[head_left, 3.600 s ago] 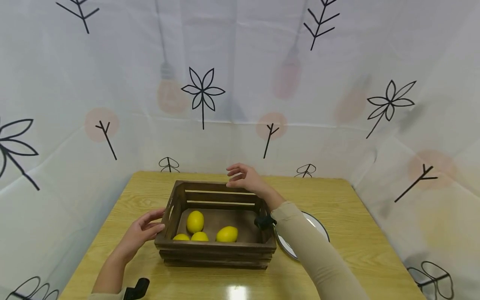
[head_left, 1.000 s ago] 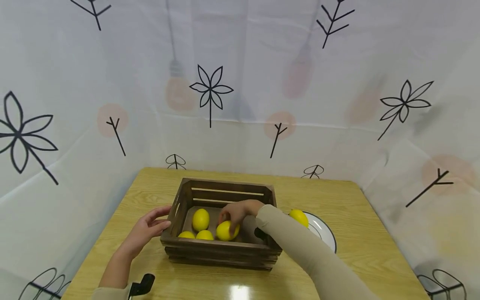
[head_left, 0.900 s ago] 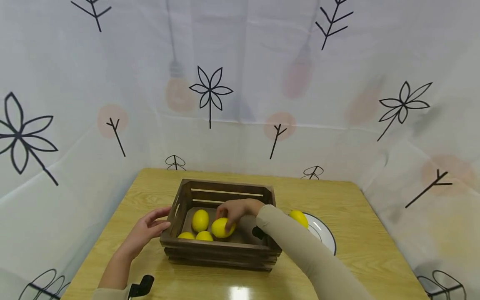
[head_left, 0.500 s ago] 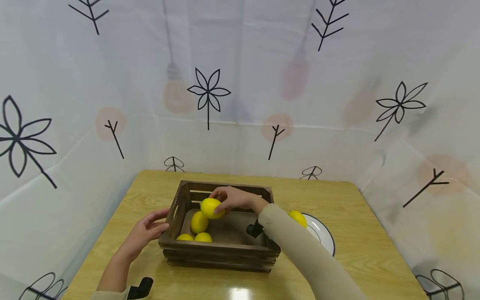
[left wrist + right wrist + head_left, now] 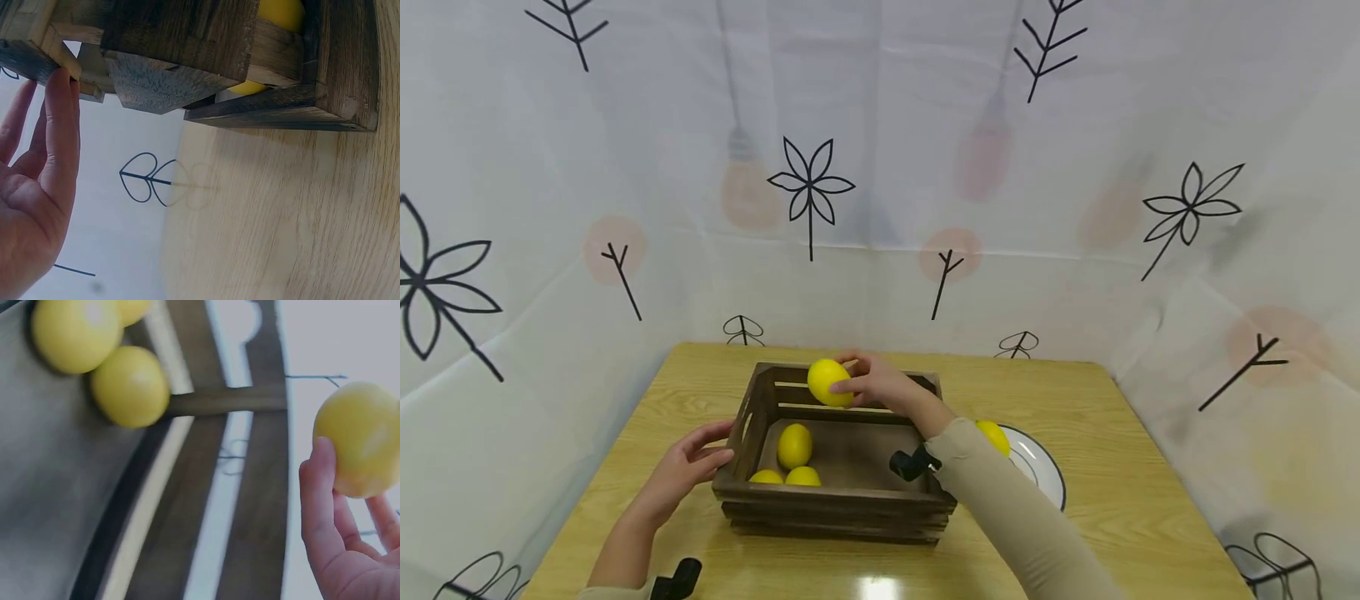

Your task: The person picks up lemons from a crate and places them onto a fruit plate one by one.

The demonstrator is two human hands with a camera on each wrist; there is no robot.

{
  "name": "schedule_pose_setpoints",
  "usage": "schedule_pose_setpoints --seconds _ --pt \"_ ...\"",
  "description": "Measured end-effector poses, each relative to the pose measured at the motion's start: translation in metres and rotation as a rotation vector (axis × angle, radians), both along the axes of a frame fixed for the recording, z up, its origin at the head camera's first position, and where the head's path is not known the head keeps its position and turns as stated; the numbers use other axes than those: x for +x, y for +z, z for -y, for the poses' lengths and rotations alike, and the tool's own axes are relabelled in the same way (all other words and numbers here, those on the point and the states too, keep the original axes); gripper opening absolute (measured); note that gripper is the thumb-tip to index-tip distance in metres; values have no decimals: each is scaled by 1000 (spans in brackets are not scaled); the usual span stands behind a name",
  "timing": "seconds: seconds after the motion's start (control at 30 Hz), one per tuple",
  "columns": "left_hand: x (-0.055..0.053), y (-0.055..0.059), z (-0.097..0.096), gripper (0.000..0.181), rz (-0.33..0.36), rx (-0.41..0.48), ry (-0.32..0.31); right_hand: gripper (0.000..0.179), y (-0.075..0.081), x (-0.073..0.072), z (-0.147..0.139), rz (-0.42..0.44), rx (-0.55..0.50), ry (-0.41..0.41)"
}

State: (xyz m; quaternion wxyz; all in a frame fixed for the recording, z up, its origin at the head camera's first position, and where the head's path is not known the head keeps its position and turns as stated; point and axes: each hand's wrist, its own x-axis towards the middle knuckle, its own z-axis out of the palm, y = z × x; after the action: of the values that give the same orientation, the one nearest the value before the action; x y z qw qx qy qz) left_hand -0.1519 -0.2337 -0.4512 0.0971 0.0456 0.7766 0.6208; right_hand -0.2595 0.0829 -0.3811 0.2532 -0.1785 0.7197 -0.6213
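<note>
My right hand [image 5: 880, 385] pinches a yellow lemon [image 5: 829, 382] between thumb and fingers, up near the far rim of a dark wooden crate [image 5: 835, 502]. The right wrist view shows this held lemon [image 5: 359, 440] apart from the slats. Inside the crate lie three more lemons: one lemon [image 5: 794, 446] toward the left, and two partly hidden behind the front wall. My left hand [image 5: 688, 462] touches the crate's left side with fairly straight fingers; in the left wrist view its fingertips [image 5: 59, 84] rest against a slat.
To the crate's right, partly behind my right forearm, a white plate [image 5: 1037, 467] with a dark rim bears another lemon [image 5: 993, 437]. Everything stands on a light wooden table [image 5: 1120, 483]. A printed white cloth [image 5: 880, 167] hangs behind and at the sides.
My right hand reached into the crate, took hold of a lemon and raised it up and back. A lemon shows on the plate that was not visible 3.6 seconds ago. The left hand stayed put.
</note>
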Motion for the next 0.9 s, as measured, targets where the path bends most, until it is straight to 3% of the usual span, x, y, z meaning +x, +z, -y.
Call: schedule_pose_setpoints --seconds 0.27,0.47,0.9 --pt "-1 0 0 56 -9 -1 -13 50 21 6 -15 -31 -140 -171" --pt "0 1 0 56 -5 4 -12 51 27 14 -25 -87 -210 -244" --pt "0 -1 2 57 2 10 -13 48 28 26 -53 -166 -221 -371"
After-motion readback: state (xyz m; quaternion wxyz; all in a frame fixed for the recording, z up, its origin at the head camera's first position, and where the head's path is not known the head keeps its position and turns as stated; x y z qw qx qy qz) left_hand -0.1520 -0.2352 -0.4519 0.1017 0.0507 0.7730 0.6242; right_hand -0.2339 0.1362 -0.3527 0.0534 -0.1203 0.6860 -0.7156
